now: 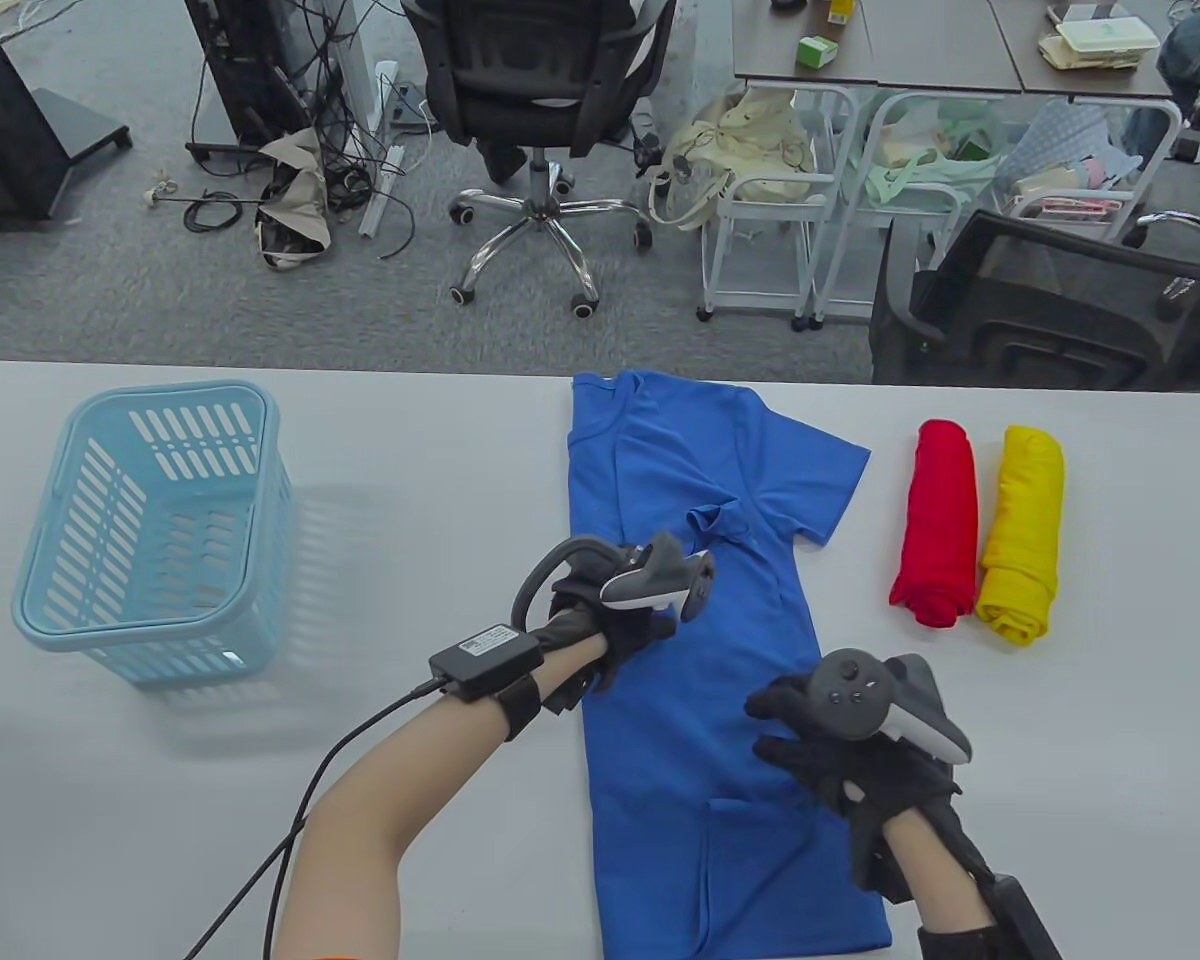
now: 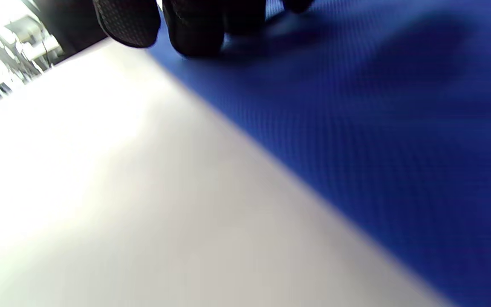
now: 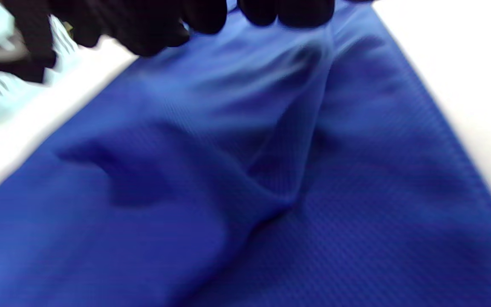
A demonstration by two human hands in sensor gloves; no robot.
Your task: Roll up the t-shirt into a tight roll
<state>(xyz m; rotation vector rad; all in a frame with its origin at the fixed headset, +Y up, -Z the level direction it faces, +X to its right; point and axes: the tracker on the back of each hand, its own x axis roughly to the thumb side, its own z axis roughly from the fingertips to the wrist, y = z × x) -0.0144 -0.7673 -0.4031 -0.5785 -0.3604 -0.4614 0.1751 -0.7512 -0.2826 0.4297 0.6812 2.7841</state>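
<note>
T-shirt (image 1: 700, 640): blue, flat at frame centre on the tabletop (image 1: 440, 480), one side folded in.
Left hand (image 1: 620, 610): fingers (image 2: 194, 30) press its left edge.
Right hand (image 1: 850, 740): spread on cloth — smooth creases, square edges before rolling.

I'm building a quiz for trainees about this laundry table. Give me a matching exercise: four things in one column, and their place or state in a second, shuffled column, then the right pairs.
Things:
1. blue t-shirt
2. red roll
3. yellow roll
4. light blue basket

Places or states:
A. at the table's left side, nothing in it
B. rolled, farthest to the right
C. laid out long, one side folded in, under both hands
D. rolled, lying between the shirt and another roll

Pairs: 1-C, 2-D, 3-B, 4-A
</note>
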